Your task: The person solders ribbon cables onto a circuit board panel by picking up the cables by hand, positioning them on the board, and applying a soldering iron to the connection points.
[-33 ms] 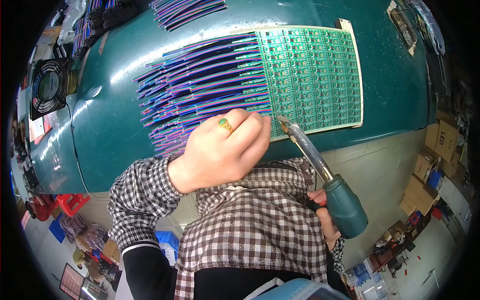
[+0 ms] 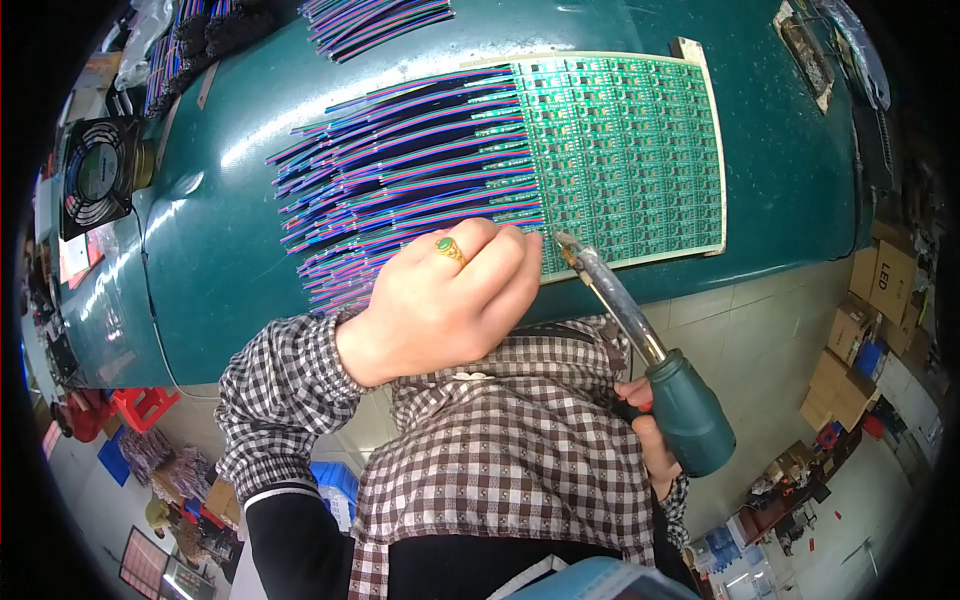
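Note:
My left hand, wearing a gold ring with a green stone, is closed over the near edge of a panel of green circuit boards. Its fingertips are hidden, so what they pinch cannot be seen. Rows of striped wires, in blue, red, green and black, run left from the boards and pass beneath this hand. My right hand, partly hidden, is closed around the dark green handle of a soldering iron. The iron's tip is just right of my left fingers, at the lower part of the panel; contact cannot be made out.
The panel lies in a pale frame on a green-topped table. A black fan stands at the left, its cable trailing over the edge. More wire bundles lie at the far side. Cardboard boxes are stacked beyond the right edge.

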Action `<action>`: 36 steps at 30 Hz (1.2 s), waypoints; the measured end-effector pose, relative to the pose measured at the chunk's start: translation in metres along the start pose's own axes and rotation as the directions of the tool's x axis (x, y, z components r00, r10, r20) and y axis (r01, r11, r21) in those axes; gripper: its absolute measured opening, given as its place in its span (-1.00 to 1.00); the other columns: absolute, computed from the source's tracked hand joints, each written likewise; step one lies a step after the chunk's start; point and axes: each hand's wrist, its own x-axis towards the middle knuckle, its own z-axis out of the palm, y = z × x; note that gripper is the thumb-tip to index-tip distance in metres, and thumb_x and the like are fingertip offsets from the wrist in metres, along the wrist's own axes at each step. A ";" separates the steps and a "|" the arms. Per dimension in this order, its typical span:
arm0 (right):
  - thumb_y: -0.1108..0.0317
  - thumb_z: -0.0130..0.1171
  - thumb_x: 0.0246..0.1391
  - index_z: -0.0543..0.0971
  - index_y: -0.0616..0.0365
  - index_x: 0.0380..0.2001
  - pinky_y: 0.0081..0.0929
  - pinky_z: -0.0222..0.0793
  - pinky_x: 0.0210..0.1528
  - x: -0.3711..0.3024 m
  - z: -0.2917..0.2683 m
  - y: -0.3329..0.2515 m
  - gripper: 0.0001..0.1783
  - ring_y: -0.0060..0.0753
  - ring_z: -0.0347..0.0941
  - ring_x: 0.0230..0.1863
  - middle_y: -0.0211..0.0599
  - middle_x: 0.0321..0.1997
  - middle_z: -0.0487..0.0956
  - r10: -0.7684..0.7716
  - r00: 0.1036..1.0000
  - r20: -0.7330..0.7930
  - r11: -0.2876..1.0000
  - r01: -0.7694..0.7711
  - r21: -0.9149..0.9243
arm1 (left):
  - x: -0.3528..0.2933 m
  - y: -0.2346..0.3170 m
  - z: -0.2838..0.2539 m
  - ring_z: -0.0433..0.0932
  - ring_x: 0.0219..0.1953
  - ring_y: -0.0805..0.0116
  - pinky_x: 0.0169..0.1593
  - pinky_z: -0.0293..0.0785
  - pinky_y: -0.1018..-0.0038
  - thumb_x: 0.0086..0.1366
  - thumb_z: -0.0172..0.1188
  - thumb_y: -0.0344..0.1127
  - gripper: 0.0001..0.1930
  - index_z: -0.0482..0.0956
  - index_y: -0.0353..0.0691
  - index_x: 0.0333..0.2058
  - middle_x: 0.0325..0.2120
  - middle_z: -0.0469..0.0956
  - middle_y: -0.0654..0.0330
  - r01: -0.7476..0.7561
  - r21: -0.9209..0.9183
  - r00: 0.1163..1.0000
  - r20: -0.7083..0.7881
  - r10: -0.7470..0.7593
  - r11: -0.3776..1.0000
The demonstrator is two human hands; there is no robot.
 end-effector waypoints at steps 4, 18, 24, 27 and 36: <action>0.26 0.59 -0.05 0.54 0.38 0.03 -0.38 0.59 0.01 0.001 0.001 -0.001 -0.35 -0.29 0.69 -0.10 -0.14 -0.17 0.72 -0.021 1.000 0.005 0.999 0.021 -0.037 | 0.000 0.001 -0.001 0.58 -0.29 0.30 -0.29 0.56 0.47 -0.08 0.25 -0.41 -0.57 0.69 -0.38 -0.15 -0.27 0.55 0.16 0.002 -0.002 1.000 0.002 -0.002 1.000; 0.26 0.60 -0.06 0.54 0.39 0.02 -0.39 0.59 0.01 0.000 0.001 0.000 -0.35 -0.30 0.69 -0.11 -0.14 -0.16 0.72 -0.010 1.000 -0.004 0.999 0.010 -0.033 | 0.000 0.001 0.000 0.57 -0.30 0.32 -0.30 0.56 0.49 -0.07 0.26 -0.42 -0.59 0.69 -0.38 -0.16 -0.25 0.56 0.17 0.012 0.025 1.000 -0.012 -0.012 1.000; 0.25 0.62 -0.08 0.53 0.40 0.01 -0.41 0.60 -0.01 0.001 0.002 -0.004 -0.33 -0.32 0.69 -0.12 -0.12 -0.17 0.72 0.041 0.999 -0.012 0.999 -0.041 -0.011 | 0.001 0.002 -0.001 0.57 -0.30 0.32 -0.30 0.57 0.48 -0.05 0.26 -0.43 -0.61 0.69 -0.38 -0.17 -0.26 0.56 0.16 0.022 0.022 1.000 -0.003 -0.021 1.000; 0.26 0.62 -0.08 0.53 0.40 0.01 -0.41 0.60 -0.01 0.002 0.001 -0.004 -0.33 -0.32 0.69 -0.12 -0.12 -0.17 0.72 0.040 0.999 0.004 0.999 -0.040 -0.031 | 0.001 0.003 -0.001 0.57 -0.31 0.32 -0.30 0.56 0.48 -0.06 0.26 -0.43 -0.60 0.69 -0.38 -0.17 -0.26 0.56 0.16 0.029 0.022 1.000 0.002 -0.029 0.999; 0.23 0.60 -0.06 0.58 0.35 -0.02 -0.41 0.58 -0.02 0.003 -0.001 -0.002 -0.39 -0.33 0.68 -0.14 -0.18 -0.20 0.72 -0.033 0.999 0.016 0.991 0.035 -0.128 | 0.001 0.003 -0.002 0.57 -0.31 0.32 -0.31 0.56 0.49 -0.07 0.24 -0.42 -0.59 0.69 -0.38 -0.16 -0.26 0.56 0.16 0.030 0.030 0.999 0.016 -0.030 0.999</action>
